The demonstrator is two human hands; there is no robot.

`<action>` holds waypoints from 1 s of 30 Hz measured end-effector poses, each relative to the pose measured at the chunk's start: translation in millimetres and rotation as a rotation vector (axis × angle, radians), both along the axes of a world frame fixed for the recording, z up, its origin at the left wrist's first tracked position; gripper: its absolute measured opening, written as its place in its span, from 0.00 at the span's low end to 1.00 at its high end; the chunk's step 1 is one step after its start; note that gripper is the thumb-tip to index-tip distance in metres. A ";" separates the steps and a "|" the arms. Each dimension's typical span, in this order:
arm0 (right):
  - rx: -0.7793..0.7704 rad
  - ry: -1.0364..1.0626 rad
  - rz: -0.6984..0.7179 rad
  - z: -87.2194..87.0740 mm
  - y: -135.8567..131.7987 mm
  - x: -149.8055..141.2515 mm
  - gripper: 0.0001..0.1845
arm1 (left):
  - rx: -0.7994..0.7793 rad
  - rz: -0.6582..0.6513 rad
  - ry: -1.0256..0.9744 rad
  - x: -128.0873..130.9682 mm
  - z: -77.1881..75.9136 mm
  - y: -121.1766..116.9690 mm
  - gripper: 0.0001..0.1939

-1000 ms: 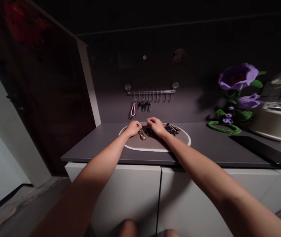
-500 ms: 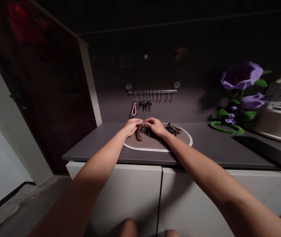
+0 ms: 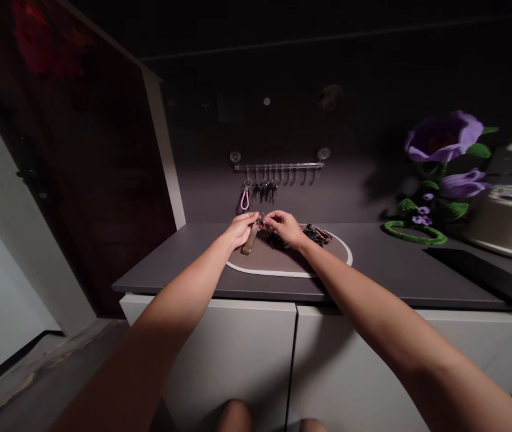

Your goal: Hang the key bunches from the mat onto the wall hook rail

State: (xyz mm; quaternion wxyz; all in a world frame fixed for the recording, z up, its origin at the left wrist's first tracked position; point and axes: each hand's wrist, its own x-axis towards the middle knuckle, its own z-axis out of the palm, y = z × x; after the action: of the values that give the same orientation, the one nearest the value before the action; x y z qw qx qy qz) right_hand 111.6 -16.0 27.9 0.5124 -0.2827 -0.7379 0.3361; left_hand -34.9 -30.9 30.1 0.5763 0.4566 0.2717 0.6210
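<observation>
Over the mat, my left hand [image 3: 240, 230] is closed on the top end of a key fob with a brown strap [image 3: 250, 241], which hangs down from the fingers. Thumb and forefinger of my right hand [image 3: 287, 229] pinch a small metal key ring [image 3: 263, 219] that sits between both hands. Exactly how ring and fob join is too small to make out. Beside and partly behind the right hand lies a heap of keys [image 3: 319, 235] on the brown oval mat [image 3: 278, 264] with a white rim.
A clear hook rail [image 3: 278, 166] on the wall carries a pink loop fob [image 3: 245, 199] and several keys [image 3: 265, 190]. To the right stand a purple fabric flower [image 3: 445, 138], a dark flat panel [image 3: 481, 273] and a cream appliance [image 3: 508, 225]. The grey counter [image 3: 161, 258] ends in front.
The brown strap has turned and now hangs slanting to the left, its flat side showing. Both hands have shifted slightly upward, still close together.
</observation>
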 end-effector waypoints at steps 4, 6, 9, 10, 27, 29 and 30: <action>-0.014 0.035 0.005 3.8 -2.4 0.9 0.12 | 0.024 0.019 0.040 2.7 0.8 -0.8 0.03; -0.010 0.063 -0.006 5.0 -2.0 1.4 0.12 | 0.030 0.027 0.057 4.1 1.6 -2.6 0.03; -0.001 0.102 -0.017 5.8 0.2 2.1 0.13 | 0.026 0.034 0.088 5.7 2.5 -5.5 0.03; -0.003 0.113 -0.015 5.8 1.3 2.3 0.13 | 0.026 0.043 0.105 6.1 2.6 -6.0 0.04; -0.125 0.290 -0.072 14.2 14.3 12.7 0.16 | 0.539 0.569 0.949 14.0 -11.9 2.0 0.09; -0.141 0.323 -0.093 19.1 19.1 14.2 0.16 | 0.563 0.620 1.072 14.7 -14.5 4.1 0.11; -0.150 0.343 -0.100 22.6 22.0 14.8 0.16 | 0.565 0.630 1.120 15.2 -15.6 4.9 0.12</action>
State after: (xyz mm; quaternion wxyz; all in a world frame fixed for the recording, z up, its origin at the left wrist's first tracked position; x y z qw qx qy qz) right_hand 126.5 6.0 50.5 0.6244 -0.2951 -0.5974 0.4076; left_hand -19.7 -25.9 14.5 0.0016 0.7396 0.4751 0.4767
